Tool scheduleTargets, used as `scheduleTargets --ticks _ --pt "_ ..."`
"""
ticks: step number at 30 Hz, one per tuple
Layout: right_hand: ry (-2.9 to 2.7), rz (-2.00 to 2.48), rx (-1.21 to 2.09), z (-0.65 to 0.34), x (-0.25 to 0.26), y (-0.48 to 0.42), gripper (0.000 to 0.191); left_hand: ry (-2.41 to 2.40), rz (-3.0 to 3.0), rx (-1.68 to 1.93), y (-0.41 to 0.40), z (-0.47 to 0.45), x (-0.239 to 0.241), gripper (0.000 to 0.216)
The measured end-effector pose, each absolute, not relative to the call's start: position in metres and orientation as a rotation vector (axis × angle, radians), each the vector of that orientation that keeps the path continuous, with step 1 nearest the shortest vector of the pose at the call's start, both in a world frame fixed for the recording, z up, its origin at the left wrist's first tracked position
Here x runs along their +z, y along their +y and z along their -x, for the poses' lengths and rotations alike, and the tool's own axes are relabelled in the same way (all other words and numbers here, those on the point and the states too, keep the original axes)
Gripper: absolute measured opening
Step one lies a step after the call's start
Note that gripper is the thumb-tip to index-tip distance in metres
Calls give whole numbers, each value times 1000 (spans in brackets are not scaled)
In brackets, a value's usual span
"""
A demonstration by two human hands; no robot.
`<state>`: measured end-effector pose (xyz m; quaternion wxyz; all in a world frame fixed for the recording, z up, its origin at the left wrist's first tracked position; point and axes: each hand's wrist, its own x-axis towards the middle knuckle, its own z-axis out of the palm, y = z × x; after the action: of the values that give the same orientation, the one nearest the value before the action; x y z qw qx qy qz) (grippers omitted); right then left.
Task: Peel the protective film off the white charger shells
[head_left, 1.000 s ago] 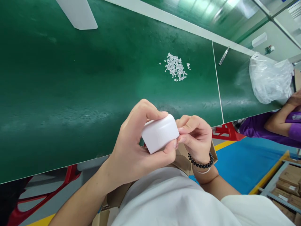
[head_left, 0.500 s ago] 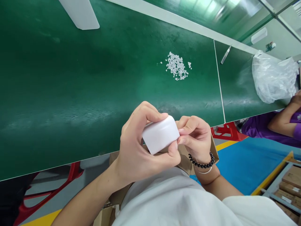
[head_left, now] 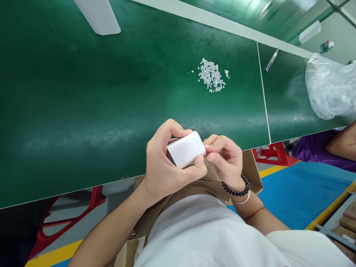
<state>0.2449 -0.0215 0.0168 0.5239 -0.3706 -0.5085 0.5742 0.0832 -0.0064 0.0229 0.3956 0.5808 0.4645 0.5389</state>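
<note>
My left hand is closed around a smooth white plastic piece, block-shaped with rounded edges. Its thumb presses the lower right corner while the fingers curl over the top edge. At the right end of that piece, my right hand has thumb and forefinger close together in a pinch. Whatever lies between those fingertips is too small or hidden to make out. Both hands are just above the near edge of the green table. Beyond them lies a loose pile of small clear bits, with several strays around it.
A long white part lies at the far left. To the right are tweezers, a clear plastic bag and a co-worker's arm. Below the table stand red stools and an open cardboard box.
The white piece has tilted slightly, and both hands have shifted a little. My right fingertips are pinched more tightly at its right end. The whole view has moved slightly.
</note>
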Motion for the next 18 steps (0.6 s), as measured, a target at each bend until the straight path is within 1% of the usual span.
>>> scheduleTargets --ticks 3,7,10,18 --pt "-1309 898 1324 -249 17 -26 18 1160 -1457 1418 -7 -86 20 30" --pt "-1407 978 1170 -252 18 -28 23 1136 -1520 1435 -6 -88 18 31" --pt "-1435 995 1100 -253 18 -27 22 1129 -1560 1390 -5 -88 17 33" --pt "-1476 1041 1071 -255 16 -28 15 1146 -1635 1291 -5 -85 16 34"
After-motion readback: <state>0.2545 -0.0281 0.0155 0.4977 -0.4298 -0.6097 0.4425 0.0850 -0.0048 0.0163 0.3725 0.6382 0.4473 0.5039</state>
